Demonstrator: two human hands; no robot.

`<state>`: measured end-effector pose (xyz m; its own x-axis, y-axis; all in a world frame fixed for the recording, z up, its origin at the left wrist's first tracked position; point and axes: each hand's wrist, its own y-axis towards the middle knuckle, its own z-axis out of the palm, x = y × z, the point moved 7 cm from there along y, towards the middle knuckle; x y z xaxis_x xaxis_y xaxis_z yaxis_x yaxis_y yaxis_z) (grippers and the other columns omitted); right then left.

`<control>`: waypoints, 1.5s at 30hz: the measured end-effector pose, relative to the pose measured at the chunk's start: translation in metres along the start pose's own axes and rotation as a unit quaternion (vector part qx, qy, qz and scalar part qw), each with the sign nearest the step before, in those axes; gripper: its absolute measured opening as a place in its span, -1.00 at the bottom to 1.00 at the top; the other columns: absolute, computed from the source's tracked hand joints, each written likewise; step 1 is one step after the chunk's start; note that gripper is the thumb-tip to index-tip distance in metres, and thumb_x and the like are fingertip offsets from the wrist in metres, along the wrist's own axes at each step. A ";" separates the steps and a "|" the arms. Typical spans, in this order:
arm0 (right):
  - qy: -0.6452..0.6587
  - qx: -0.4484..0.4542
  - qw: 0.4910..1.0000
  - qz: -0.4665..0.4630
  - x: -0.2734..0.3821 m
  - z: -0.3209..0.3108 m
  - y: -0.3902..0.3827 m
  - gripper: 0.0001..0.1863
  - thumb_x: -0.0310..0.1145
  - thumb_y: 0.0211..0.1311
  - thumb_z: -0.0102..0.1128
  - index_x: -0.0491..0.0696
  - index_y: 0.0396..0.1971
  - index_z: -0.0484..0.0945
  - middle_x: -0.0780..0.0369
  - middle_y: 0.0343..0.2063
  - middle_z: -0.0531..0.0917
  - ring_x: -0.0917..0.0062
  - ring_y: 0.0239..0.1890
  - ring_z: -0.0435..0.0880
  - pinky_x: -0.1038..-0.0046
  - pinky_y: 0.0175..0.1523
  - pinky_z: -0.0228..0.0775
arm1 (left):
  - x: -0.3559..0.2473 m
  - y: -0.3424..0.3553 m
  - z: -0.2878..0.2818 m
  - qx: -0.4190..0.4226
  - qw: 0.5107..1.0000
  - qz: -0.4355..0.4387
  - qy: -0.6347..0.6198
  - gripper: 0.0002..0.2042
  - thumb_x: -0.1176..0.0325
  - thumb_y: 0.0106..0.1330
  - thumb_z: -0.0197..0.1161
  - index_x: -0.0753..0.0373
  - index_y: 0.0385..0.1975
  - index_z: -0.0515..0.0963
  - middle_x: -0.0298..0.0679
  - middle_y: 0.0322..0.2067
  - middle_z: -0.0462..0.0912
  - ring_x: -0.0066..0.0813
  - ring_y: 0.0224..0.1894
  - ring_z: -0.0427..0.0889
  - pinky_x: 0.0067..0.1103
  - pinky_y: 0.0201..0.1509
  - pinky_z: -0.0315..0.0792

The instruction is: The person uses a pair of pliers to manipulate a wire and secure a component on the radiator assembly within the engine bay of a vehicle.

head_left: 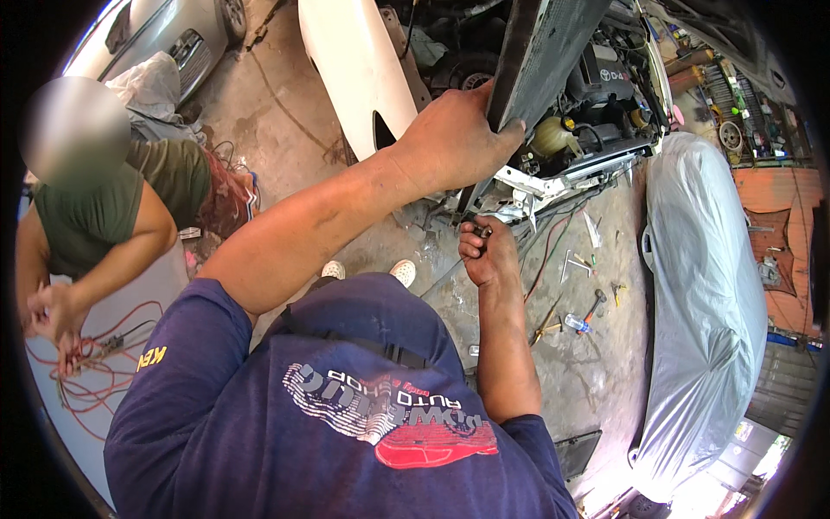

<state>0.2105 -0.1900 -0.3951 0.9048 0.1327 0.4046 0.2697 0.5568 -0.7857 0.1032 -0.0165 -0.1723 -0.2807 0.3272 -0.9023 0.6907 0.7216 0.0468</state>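
A long, dark radiator (553,65) with a finned face stands tilted at the front of an open engine bay (605,95). My left hand (454,143) grips its near edge, the thumb on the finned side and the fingers partly hidden behind. Below the radiator's lower end, my right hand (491,251) is closed with the fingers curled around a small dark metal piece (482,231). Its exact kind is too small to tell. The white front body frame (527,186) of the car lies just right of the radiator's lower end.
A white fender (346,69) stands left of the radiator. Hand tools, including a hammer (596,303) and a T-handle wrench (577,265), lie on the concrete at right near a covered car (705,285). Another person (95,199) sits at left beside red cables (104,381).
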 end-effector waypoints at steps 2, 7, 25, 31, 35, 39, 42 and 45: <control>-0.004 0.002 1.000 0.004 -0.001 0.000 0.000 -0.88 -0.40 0.42 0.07 -0.11 -0.23 0.36 0.20 -0.50 0.51 0.64 -0.69 0.27 0.54 -0.63 0.06 | 0.004 0.002 0.000 -0.003 1.000 0.002 0.007 -0.47 0.07 0.40 0.18 0.31 0.24 0.50 0.12 -0.29 0.76 0.09 -0.13 0.76 -0.24 0.12 0.59; -0.136 0.018 0.986 -0.096 -0.014 -0.007 0.000 -0.86 -0.37 0.42 0.07 -0.11 -0.15 0.42 0.22 -0.48 0.51 0.67 -0.66 0.28 0.56 -0.60 0.07 | 0.007 0.003 0.001 -0.010 1.000 -0.010 -0.020 -0.55 0.11 0.42 0.24 0.38 0.09 0.60 0.06 -0.26 0.77 -0.12 -0.16 0.76 -0.30 0.05 0.59; -0.254 0.035 0.950 -0.177 -0.032 -0.050 -0.009 -0.35 -0.47 0.35 -0.05 -0.21 0.45 0.21 0.34 -0.56 0.42 0.74 -0.71 0.19 0.63 -0.62 -0.01 | 0.000 -0.006 0.000 -0.016 1.000 0.013 0.011 -0.47 0.07 0.38 0.18 0.34 0.19 0.54 0.18 -0.20 0.75 0.13 -0.05 0.74 -0.24 0.17 0.59; -0.085 0.029 0.995 -0.053 -0.015 -0.030 -0.008 -0.86 -0.38 0.38 0.02 -0.08 -0.15 0.41 0.28 -0.57 0.44 0.69 -0.74 0.16 0.58 -0.66 -0.03 | 0.002 -0.006 0.001 -0.016 1.000 0.008 0.013 -0.48 0.06 0.39 0.17 0.30 0.21 0.53 0.15 -0.21 0.76 0.12 -0.06 0.75 -0.22 0.16 0.59; -0.095 0.003 0.994 -0.059 -0.005 -0.014 -0.005 -0.93 -0.40 0.38 0.05 -0.04 -0.25 0.38 0.24 -0.55 0.47 0.68 -0.74 0.18 0.58 -0.66 -0.04 | 0.003 0.002 -0.001 -0.014 1.000 0.011 0.004 -0.49 0.06 0.39 0.17 0.27 0.22 0.53 0.14 -0.22 0.76 0.10 -0.07 0.75 -0.23 0.15 0.59; -0.240 0.011 0.964 -0.118 -0.014 -0.014 0.002 -0.84 -0.39 0.37 0.08 -0.11 -0.15 0.41 0.14 -0.50 0.55 0.59 -0.73 0.34 0.51 -0.65 0.11 | 0.003 0.000 0.001 -0.002 1.000 -0.004 0.000 -0.47 0.06 0.39 0.19 0.27 0.24 0.51 0.13 -0.22 0.77 0.10 -0.08 0.75 -0.23 0.14 0.59; -0.520 -0.020 0.764 -0.382 -0.019 -0.016 -0.001 -0.62 -0.39 0.34 0.09 -0.19 0.11 0.40 0.03 -0.44 0.63 0.35 -0.68 0.53 0.31 -0.57 0.35 | 0.003 0.000 0.000 -0.011 1.000 -0.005 -0.010 -0.50 0.08 0.40 0.22 0.31 0.20 0.54 0.10 -0.19 0.77 0.01 -0.08 0.76 -0.26 0.13 0.59; -0.694 -0.034 0.572 -0.435 -0.037 -0.037 0.004 -0.29 -0.46 0.31 0.09 -0.21 0.45 0.16 0.01 -0.43 0.68 0.07 -0.49 0.69 0.13 -0.33 0.53 | 0.002 -0.001 0.001 -0.014 1.000 0.000 -0.025 -0.55 0.12 0.42 0.27 0.39 0.11 0.62 0.06 -0.12 0.77 -0.17 -0.08 0.76 -0.33 0.09 0.58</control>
<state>0.1907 -0.2231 -0.4307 -0.7033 0.3798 0.6010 0.4741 0.8805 -0.0015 0.1025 -0.0165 -0.1745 -0.2471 0.2976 -0.9222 0.6711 0.7390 0.0587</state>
